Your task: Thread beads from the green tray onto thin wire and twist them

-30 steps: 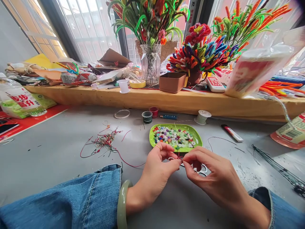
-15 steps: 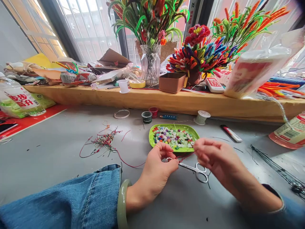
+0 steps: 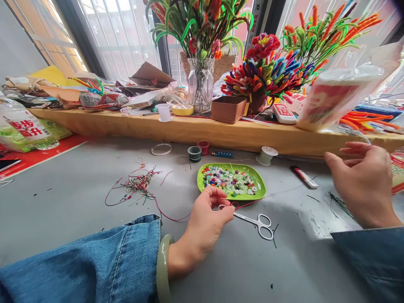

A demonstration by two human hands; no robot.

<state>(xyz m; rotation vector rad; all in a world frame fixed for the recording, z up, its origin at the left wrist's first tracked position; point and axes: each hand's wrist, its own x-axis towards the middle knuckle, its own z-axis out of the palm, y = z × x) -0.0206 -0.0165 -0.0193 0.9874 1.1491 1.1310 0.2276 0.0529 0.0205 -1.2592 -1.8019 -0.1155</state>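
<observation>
My left hand (image 3: 206,221) is closed in a pinch over a thin red cord (image 3: 248,204) and a small whitish loop (image 3: 221,207), partly hidden by the fingers. One end of the cord runs right along the front of the green tray (image 3: 262,185), which holds many coloured beads (image 3: 221,176). Small silver scissors (image 3: 261,224) lie just right of the fingertips, handles toward me. Far to the right, my right hand (image 3: 366,185) is raised with thumb and fingers apart, nothing visible in it, near a bottle with a cream label (image 3: 398,168).
Left of the tray lies a tangle of cord scraps (image 3: 139,185). Behind it stand a dark green spool (image 3: 194,154), a red spool (image 3: 203,147) and a white spool (image 3: 267,155). A red-and-white cutter (image 3: 304,176) lies right. A crowded ledge (image 3: 142,126) with vases borders the back.
My right hand has moved from beside the left fingers away to the right and up, and its fingers have parted. My left hand keeps its pinch almost in place.
</observation>
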